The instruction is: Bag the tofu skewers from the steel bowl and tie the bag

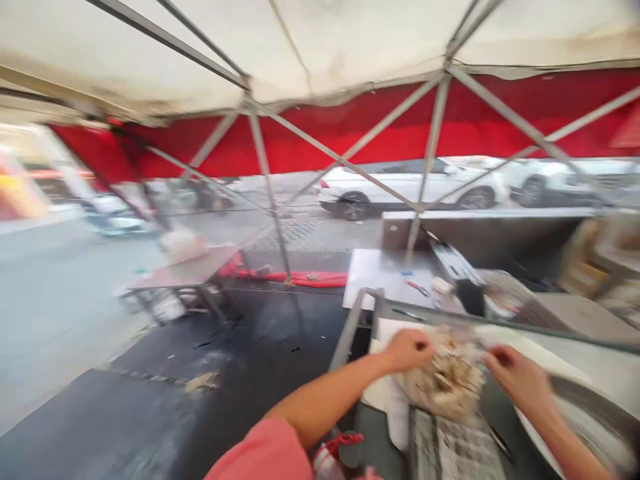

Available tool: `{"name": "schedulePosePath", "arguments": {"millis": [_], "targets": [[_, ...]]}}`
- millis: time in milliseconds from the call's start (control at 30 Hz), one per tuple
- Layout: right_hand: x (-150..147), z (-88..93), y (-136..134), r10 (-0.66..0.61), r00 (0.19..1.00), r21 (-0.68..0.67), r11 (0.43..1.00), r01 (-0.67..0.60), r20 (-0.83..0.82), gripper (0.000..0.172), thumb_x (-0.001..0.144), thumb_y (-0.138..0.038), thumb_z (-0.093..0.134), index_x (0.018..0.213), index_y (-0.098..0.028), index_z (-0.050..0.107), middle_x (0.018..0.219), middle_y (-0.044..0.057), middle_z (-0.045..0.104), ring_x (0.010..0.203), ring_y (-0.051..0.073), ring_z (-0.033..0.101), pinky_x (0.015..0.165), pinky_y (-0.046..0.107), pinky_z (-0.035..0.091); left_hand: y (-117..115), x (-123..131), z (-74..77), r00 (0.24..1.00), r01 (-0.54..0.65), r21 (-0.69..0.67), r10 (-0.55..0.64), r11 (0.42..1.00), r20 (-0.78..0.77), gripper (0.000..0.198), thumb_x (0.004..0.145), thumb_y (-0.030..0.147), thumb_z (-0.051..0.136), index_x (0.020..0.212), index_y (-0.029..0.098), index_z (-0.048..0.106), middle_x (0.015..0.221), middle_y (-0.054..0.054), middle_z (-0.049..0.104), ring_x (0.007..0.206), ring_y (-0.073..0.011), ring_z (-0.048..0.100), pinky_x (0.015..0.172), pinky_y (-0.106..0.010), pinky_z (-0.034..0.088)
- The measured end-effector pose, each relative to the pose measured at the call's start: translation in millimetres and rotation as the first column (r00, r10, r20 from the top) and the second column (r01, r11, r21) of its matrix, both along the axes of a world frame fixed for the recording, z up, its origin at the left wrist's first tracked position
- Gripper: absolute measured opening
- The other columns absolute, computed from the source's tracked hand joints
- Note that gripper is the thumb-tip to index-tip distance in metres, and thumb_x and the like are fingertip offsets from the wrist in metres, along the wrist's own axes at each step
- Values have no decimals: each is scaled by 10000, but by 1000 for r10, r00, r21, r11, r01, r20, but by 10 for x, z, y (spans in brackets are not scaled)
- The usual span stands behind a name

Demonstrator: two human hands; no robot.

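A clear plastic bag (443,377) of pale brown, irregular pieces stands on the worktop, its mouth open toward me. The pieces are blurred, so I cannot tell their kind. My left hand (411,350) is closed in a pinch at the bag's left upper edge. On the opposite side, my right hand (520,379) pinches the right edge with thumb and finger. Just below the bag lies a printed sheet or packet (467,447) in black and white. White paper (399,407) shows beneath and beside the bag.
A large round white-rimmed pan or tray (540,440) sits at the right. A dark pen-like stick (500,443) lies near it. Beyond the worktop are a white board (367,270) and red-handled pliers or scissors (418,289). Metal tent poles (433,140) cross ahead. A low table (185,267) stands far left.
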State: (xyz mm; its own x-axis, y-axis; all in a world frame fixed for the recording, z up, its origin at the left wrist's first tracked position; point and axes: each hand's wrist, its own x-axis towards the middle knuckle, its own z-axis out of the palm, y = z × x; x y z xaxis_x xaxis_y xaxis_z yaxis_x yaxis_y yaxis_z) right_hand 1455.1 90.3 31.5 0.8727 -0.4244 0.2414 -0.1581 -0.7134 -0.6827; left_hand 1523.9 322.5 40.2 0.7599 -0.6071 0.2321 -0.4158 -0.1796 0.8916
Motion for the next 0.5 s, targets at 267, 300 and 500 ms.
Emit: {"name": "schedulePosePath", "arguments": {"millis": [267, 300, 500], "targets": [[3, 330, 337, 65, 993, 932, 344, -111, 95, 343, 575, -309, 731, 839, -162, 568, 602, -44, 550, 472, 59, 429, 440, 193, 299, -195, -28, 73, 673, -101, -425, -253, 899, -695, 258, 698, 347, 677, 785, 106, 651, 656, -3, 543, 559, -73, 419, 508, -200, 274], [-11, 306, 328, 61, 992, 959, 255, -125, 113, 339, 584, -266, 742, 853, -161, 565, 605, -48, 544, 477, 54, 423, 440, 186, 300, -202, -48, 86, 639, -122, -449, -277, 885, -717, 257, 688, 349, 691, 756, 109, 632, 655, 0, 532, 567, -72, 422, 503, -197, 270], [19, 161, 208, 27, 995, 995, -42, -92, 93, 299, 656, -78, 644, 858, -211, 469, 571, -83, 435, 441, 58, 325, 431, 189, 302, -186, -66, 147, 697, -75, -368, -215, 927, -684, 284, 682, 357, 672, 639, 127, 511, 586, 31, 466, 476, -36, 312, 463, -202, 174]]}}
